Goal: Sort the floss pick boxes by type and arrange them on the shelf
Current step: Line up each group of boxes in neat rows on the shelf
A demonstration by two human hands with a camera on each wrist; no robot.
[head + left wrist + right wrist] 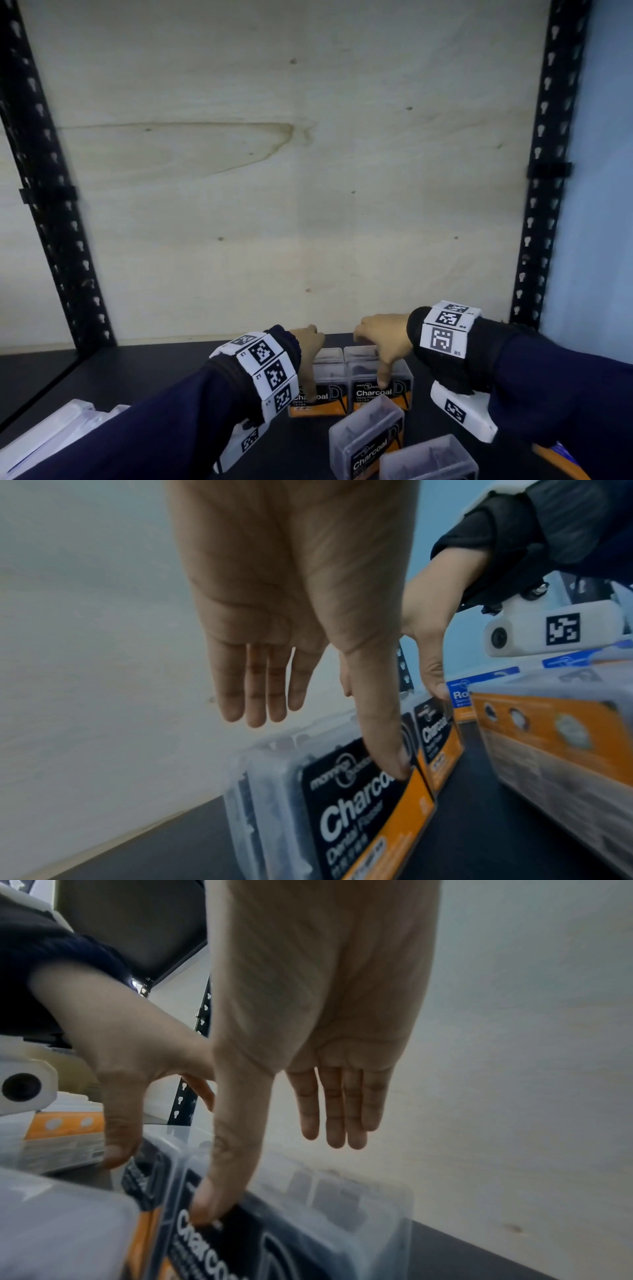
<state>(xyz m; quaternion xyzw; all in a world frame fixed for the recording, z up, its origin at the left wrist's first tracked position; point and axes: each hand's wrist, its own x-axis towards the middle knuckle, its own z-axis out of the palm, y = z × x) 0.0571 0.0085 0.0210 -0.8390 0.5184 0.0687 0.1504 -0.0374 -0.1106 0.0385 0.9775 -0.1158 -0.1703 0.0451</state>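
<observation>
Two clear floss pick boxes with black and orange "Charcoal" labels stand side by side at the back of the black shelf [154,363]. My left hand [310,359] has its thumb pressed on the front label of the left box [329,399] [342,818]. Its fingers [257,696] reach straight over the top. My right hand [383,349] does the same on the right box [373,394] [308,1231]: thumb on the label, fingers [342,1110] straight above it. Neither hand curls round a box.
A third Charcoal box [368,442] lies tilted in front, with another clear box [428,459] nearer me. Blue-labelled boxes [460,696] stand to the right, pale boxes [51,435] at the near left. A plywood back wall [308,171] and black uprights [51,205] bound the shelf.
</observation>
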